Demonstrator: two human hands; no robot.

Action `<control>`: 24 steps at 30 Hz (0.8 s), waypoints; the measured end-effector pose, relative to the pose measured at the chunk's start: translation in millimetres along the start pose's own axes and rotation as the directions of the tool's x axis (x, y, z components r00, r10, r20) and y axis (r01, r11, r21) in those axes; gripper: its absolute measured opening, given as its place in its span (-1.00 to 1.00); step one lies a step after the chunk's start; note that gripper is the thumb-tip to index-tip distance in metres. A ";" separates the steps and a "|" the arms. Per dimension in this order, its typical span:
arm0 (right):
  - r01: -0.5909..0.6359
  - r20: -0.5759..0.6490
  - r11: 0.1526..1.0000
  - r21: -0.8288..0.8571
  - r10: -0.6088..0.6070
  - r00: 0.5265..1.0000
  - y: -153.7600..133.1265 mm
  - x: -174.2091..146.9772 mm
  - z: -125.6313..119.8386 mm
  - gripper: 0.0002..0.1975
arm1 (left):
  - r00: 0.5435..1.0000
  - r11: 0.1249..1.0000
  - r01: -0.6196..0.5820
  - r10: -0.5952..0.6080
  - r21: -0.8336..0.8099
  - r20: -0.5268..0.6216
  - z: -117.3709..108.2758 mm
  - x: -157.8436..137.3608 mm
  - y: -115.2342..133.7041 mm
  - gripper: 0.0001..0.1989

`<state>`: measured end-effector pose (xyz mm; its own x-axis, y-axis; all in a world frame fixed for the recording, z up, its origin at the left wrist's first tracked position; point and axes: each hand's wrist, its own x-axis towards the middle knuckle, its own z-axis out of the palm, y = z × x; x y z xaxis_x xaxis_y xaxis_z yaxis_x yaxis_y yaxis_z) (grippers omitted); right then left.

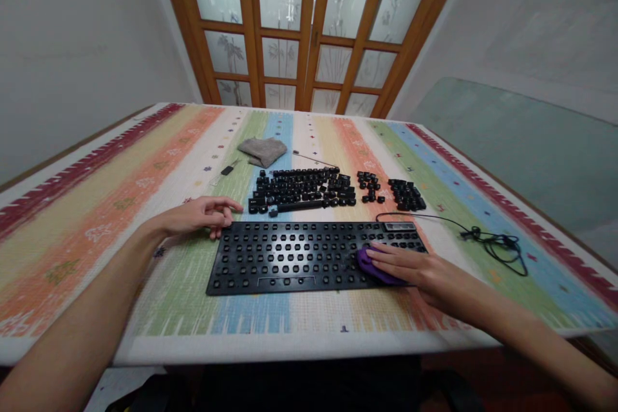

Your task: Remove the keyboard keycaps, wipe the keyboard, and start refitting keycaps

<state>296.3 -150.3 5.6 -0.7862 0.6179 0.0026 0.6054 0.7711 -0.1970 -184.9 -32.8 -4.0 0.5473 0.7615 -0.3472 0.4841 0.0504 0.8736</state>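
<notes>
A black keyboard (284, 256) with its keycaps off lies flat on the table, its bare key posts showing. Near its right end, my right hand (403, 264) presses a purple cloth (364, 262) down on the board, fingers flat together over the cloth. My left hand (208, 214) is at the keyboard's upper left corner, its fingers loosely bent and apart, the fingertips at or touching that corner. Behind the board, many loose black keycaps (302, 187) are laid out in groups, with the number-pad keycaps (407, 194) at the right.
A folded grey cloth (263, 150) lies behind the keycaps, near a small black object (226, 170) and a thin dark tool (316, 159). The keyboard's coiled cable (502, 248) rests at the right. A striped tablecloth (164, 283) covers the table; wooden glass doors (304, 32) stand beyond it.
</notes>
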 end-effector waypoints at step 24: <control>0.028 -0.442 0.989 -0.144 -0.090 0.892 -54.8 102.5 -22.6 -0.57 | 1.000 1.000 -0.002 0.002 0.029 -0.014 0.4 0.6 1.0 -0.50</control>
<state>185.3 -125.7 38.9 -0.7014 0.5498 0.4537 0.5945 0.8023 -0.0533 -183.8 -32.6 -3.5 0.5388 0.7704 -0.3408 0.5025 0.0308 0.8640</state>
